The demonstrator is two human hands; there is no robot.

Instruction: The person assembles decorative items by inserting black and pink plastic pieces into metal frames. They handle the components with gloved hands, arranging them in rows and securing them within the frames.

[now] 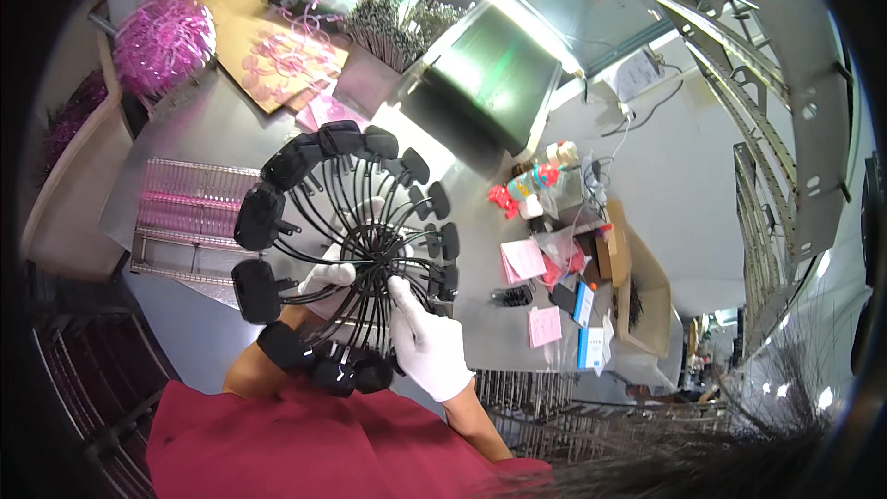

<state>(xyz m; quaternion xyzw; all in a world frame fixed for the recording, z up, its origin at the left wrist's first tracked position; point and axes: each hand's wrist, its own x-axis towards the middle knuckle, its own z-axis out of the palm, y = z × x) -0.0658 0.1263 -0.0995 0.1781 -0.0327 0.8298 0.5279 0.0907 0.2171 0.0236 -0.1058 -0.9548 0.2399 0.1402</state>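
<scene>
A bundle of black power adapters with cords (379,254) is spread into a ring in front of me, the blocky adapter heads outward and the thin cords drawn together in the middle. Prongs show on some heads at the left. My left hand (325,275), in a white glove, is closed round the gathered cords from beneath; the cords hide most of its fingers. My right hand (430,344), also white-gloved, grips the cords from the lower right, with its thumb pressed near the centre.
Clear pink tubes lie in a wire-edged rack (189,208) at the left. A pink bundle (164,44) stands behind it. On the metal table's right are pink note pads (523,261), a bottle (534,181) and blue-white boxes (591,347). Dark bunched pieces (383,30) lie under the lamp.
</scene>
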